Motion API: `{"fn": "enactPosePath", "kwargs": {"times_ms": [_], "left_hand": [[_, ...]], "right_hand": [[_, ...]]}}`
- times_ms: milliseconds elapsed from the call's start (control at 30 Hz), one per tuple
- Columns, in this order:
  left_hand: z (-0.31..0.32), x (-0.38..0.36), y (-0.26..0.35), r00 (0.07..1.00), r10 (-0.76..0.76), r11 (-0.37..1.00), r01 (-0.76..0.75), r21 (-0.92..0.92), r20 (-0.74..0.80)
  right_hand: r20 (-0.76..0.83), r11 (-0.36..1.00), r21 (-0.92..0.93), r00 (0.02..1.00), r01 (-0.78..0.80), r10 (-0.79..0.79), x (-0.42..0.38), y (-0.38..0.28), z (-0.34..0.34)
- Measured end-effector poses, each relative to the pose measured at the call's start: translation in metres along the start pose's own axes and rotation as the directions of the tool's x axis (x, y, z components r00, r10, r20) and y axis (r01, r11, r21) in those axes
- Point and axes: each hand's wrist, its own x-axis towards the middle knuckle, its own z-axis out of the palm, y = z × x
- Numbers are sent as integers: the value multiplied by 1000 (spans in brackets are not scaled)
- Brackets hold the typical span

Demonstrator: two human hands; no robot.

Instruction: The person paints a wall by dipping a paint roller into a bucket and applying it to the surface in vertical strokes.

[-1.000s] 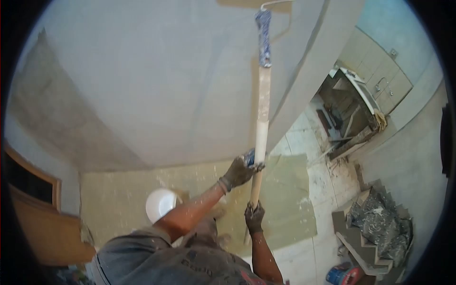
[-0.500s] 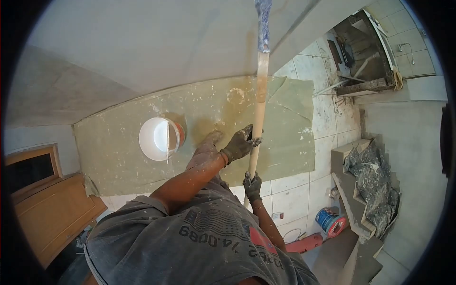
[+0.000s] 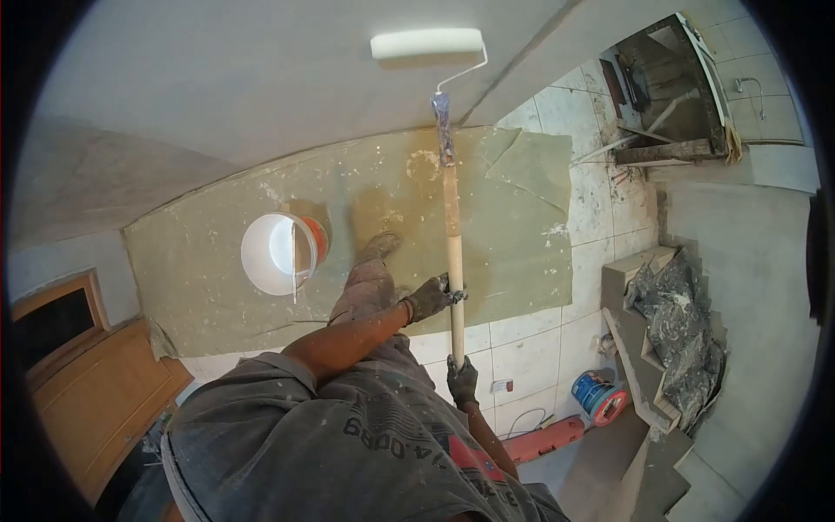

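A long-handled paint roller is in both of my gloved hands. Its white roller sleeve (image 3: 426,43) lies against the pale wall (image 3: 287,78), held by a bent wire frame. The wooden pole (image 3: 454,252) runs down from a paint-smeared blue grip toward my body. My left hand (image 3: 430,299) is wrapped round the middle of the pole. Lower down, my right hand (image 3: 463,381) grips it near the bottom end. Dark, paint-spattered gloves cover both hands.
A white bucket (image 3: 268,252) with a stick across its mouth stands on a spattered green floor sheet (image 3: 200,270). Steps (image 3: 639,270) draped with dirty plastic are at right, a blue paint can (image 3: 596,391) beside them. A wooden door (image 3: 104,409) is at left.
The roller has come down the wall, so its white sleeve now shows. Both hands have moved lower and slightly left with the pole, still gripping it.
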Motion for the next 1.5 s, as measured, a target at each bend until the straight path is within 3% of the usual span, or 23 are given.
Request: {"fn": "enactPosePath", "kwargs": {"times_ms": [67, 300, 367, 500, 567, 733, 800, 1067, 1267, 1433, 1500], "left_hand": [[-2, 2, 2, 983, -181, 982, 182, -48, 36], [-20, 42, -44, 946, -316, 846, 313, -432, 68], [-33, 64, -56, 917, -384, 709, 370, -601, 112], [-58, 108, -54, 868, -497, 721, 405, -563, -11], [-80, 141, -73, 875, -472, 738, 325, -591, -108], [-123, 192, -86, 854, -496, 742, 322, -588, -159], [-130, 199, -84, 837, -524, 727, 343, -594, -159], [-142, 129, -121, 834, -532, 668, 307, -678, -146], [-180, 72, -117, 755, -635, 636, 390, -666, -165], [-212, 58, -98, 817, -528, 742, 310, -595, -233], [-217, 52, -79, 798, -555, 786, 411, -462, -234]], "right_hand": [[5, 999, -35, 1000, -31, 31, -2, -2, -3], [-27, 945, -321, 997, -71, 66, 12, -15, -5], [-63, 897, -409, 985, -170, 158, 27, -38, -7], [-95, 873, -436, 976, -218, 197, 76, -84, -6], [-77, 863, -425, 961, -272, 265, 112, -113, -4], [-58, 883, -357, 951, -303, 303, 171, -151, 10], [-130, 907, -333, 965, -259, 228, 178, -151, 18], [-33, 918, -339, 977, -208, 209, 108, -145, 47], [-18, 931, -276, 969, -240, 245, 77, -160, 91], [-10, 953, -220, 977, -208, 211, 80, -174, 116], [-25, 957, -208, 979, -204, 203, 78, -177, 123]]}}
